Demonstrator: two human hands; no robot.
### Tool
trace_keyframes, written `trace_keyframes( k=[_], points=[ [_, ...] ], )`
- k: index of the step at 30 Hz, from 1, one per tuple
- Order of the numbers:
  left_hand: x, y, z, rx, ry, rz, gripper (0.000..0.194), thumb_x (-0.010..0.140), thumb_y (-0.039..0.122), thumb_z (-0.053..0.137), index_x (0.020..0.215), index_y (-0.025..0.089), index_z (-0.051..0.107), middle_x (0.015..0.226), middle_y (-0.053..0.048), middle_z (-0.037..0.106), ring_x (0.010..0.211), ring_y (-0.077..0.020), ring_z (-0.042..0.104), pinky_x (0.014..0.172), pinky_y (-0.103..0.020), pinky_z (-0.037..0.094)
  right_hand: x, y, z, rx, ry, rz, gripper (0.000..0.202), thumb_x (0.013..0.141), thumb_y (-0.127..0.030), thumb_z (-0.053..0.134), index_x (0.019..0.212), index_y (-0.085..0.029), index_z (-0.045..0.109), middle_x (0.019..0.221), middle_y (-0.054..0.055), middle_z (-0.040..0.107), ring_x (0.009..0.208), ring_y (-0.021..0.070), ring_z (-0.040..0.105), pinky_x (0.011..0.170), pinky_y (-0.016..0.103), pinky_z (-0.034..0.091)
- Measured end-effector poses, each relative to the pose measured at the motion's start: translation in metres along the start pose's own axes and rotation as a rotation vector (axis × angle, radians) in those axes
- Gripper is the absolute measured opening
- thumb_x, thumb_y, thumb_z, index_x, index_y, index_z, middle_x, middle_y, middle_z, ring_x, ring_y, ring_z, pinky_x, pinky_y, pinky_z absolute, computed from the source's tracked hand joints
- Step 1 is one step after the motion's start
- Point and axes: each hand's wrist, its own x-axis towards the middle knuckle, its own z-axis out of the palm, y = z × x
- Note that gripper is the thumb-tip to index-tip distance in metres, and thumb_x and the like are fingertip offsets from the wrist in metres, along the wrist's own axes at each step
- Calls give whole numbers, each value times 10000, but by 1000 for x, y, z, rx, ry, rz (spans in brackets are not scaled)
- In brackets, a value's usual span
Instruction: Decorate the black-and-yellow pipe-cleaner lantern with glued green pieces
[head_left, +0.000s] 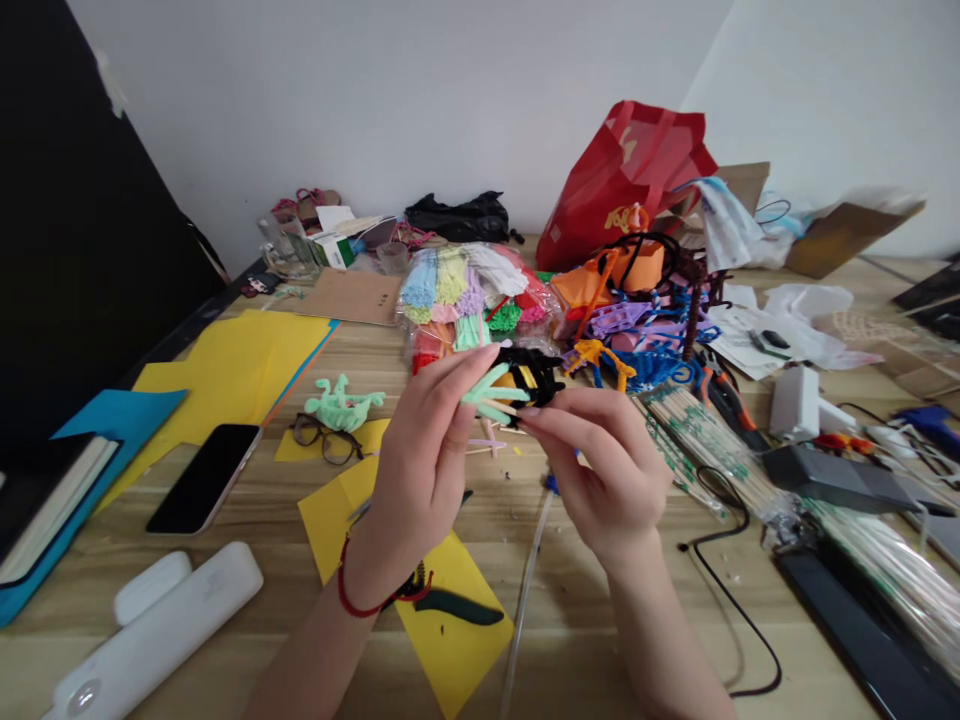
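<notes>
Above the middle of the table both hands hold a small craft piece with black fuzzy edges and a yellow inside. Pale green pipe cleaners stick out of its left side. My left hand is closed on the green ends, its fingers pressed together. Pinched at the lower edge of the black part is my right hand; a thin wooden stick seems to lie by its fingertips. Below the hands are yellow paper and dark-handled pliers. A green pipe-cleaner figure lies to the left, beside eyeglasses.
Bagged coloured pipe cleaners lie behind the hands, with a red bag farther back. Bundled wooden sticks and orange-handled pliers are on the right. A phone and a white device lie left. A black cable curls front right.
</notes>
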Motion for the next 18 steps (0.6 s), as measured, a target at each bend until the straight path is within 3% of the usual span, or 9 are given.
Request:
trace_keyframes(
  k=[18],
  points=[
    [1,3,-1,83,-3,-52,381,1063,228,358,1407,235,523,1375,-88,623,1273,-180,577,1106,-358,464,-8,10,3,-15,-86,-50,390,890,-62,672,1237,-240,676,967,63,699,819,171,694,716,304,601]
  ],
)
